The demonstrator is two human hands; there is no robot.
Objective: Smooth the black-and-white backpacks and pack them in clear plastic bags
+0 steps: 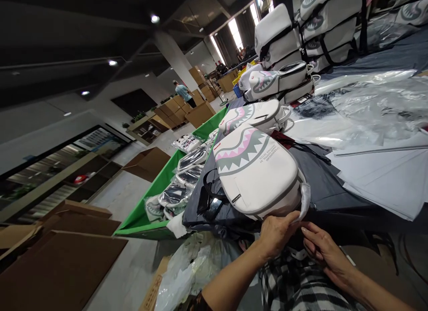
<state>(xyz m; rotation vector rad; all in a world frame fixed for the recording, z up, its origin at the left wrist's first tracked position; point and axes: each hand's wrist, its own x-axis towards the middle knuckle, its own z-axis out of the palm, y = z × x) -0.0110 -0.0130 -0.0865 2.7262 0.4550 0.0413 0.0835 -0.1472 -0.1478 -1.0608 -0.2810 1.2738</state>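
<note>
A white backpack (pixel 264 177) with a pink and grey shark-mouth print lies on the dark-covered table just ahead of me. At its near end, a white loop (pixel 305 201), apparently its carry handle in a thin wrap, stands up from the edge. My left hand (pixel 277 235) is closed on the lower end of this loop, against the bag. Close beside it, my right hand (pixel 323 248) has its fingers curled and thumb and forefinger together. Whatever the right fingertips hold is too small to make out. A black strap (pixel 210 186) sticks out at the bag's left side.
More printed white backpacks (pixel 254 114) lie behind, with tall stacks (pixel 277 34) farther back. Clear plastic bags (pixel 374 101) and white sheets (pixel 388 172) cover the right side. A green bin (pixel 137 224) holds wrapped bags at left. Cardboard boxes (pixel 80 266) and a distant person (pixel 183 92) are beyond.
</note>
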